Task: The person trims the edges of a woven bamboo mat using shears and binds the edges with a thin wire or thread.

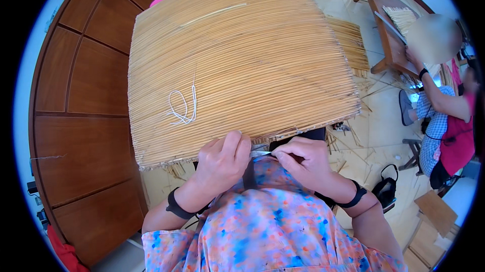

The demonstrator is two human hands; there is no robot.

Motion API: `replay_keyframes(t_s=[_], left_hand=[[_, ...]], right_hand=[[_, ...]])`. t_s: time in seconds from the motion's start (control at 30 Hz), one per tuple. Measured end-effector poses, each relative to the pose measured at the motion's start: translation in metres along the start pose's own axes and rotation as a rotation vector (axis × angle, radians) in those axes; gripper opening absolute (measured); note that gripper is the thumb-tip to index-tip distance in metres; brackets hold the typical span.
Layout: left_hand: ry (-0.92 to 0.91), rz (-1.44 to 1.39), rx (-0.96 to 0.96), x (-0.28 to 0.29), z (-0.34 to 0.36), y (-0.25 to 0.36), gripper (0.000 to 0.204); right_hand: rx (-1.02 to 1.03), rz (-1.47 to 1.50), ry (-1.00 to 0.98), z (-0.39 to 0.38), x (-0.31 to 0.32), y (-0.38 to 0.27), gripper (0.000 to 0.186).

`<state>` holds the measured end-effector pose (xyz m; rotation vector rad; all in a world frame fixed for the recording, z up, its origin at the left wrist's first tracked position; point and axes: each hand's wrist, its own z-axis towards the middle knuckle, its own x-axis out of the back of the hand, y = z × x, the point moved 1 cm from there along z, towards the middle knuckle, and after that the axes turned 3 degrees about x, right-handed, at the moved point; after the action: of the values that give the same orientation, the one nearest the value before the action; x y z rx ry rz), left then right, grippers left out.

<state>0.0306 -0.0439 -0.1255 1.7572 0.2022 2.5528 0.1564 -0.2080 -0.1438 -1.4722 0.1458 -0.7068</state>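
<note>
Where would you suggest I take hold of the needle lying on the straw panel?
Probably its near end, pinched from your side: the needle lies crosswise on the straw panel, bare end pointing away, white thread trailing from the near end.

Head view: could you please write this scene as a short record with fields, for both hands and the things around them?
Left hand: pinching a thin white strip, exact kind unclear
Right hand: pinching the same strip
Before the hands: large straw mat of side-by-side stalks
On mat: looped white thread; pale loose stalk
Left side: brown wooden cabinet
Right side: another person near a wooden bench
</note>
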Motion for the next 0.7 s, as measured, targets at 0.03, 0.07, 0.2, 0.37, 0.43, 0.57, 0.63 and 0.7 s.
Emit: replay_keyframes(t_s=[0.03, 0.07, 0.2, 0.37, 0.43, 0.57, 0.63, 0.7], left_hand=[[-0.008, -0.004, -0.005, 0.0, 0.0, 0.0, 0.036], [-0.016, -0.009, -0.011, -0.001, 0.0, 0.0, 0.036], [0.047, 0.033, -0.042, -0.005, 0.001, -0.001, 0.015], [0.054, 0.048, -0.049, -0.006, 0.0, -0.001, 0.012], [0.057, 0.056, -0.043, -0.006, -0.001, -0.001, 0.011], [0.055, 0.027, -0.016, -0.006, -0.003, -0.001, 0.01], [0.057, 0.012, 0.012, -0.003, -0.007, -0.002, 0.012], [0.058, -0.002, 0.043, 0.002, -0.012, 0.0, 0.015]], right_hand=[[0.153, -0.203, 0.098, 0.003, 0.004, -0.006, 0.004], [0.342, -0.314, 0.224, 0.009, 0.002, -0.003, 0.012], [0.467, -0.565, 0.192, 0.029, 0.002, -0.007, 0.021], [0.49, -0.588, -0.029, 0.043, -0.002, -0.004, 0.022], [0.505, -0.565, -0.058, 0.048, -0.005, 0.002, 0.024], [0.58, -0.614, -0.073, 0.048, -0.01, 0.003, 0.023], [0.599, -0.595, -0.063, 0.049, -0.012, 0.004, 0.023], [0.618, -0.573, -0.056, 0.05, -0.013, 0.006, 0.023]])
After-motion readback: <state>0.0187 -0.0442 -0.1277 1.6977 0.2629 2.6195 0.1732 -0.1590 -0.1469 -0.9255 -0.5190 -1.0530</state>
